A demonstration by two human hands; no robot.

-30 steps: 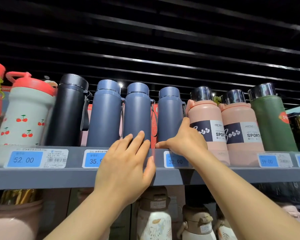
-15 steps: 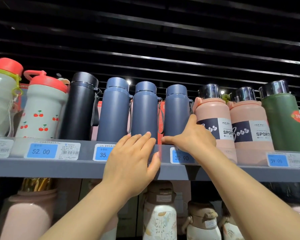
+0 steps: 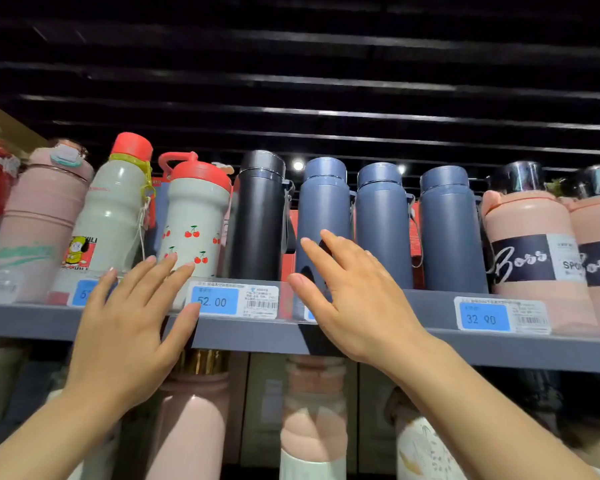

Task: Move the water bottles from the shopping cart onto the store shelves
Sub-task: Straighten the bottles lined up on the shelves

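Now left hand (image 3: pixel 125 327) by cherry bottle (image 3: pixel 194 230) | right hand (image 3: pixel 354 299) moved to leftmost blue bottle (image 3: pixel 323 216)

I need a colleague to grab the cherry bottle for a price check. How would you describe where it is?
Look at the grey upper shelf, left of the row of dark flasks. Right above the 52.00 price tag stands the cherry bottle: pale body, red looped lid, the only one printed with small red cherries.

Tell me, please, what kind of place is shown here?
Most likely a shop aisle selling drinkware. Many bottles, such as three identical blue bottles, stand in a row on a grey shelf, and price tags such as the 52.00 tag are fixed to its edge.
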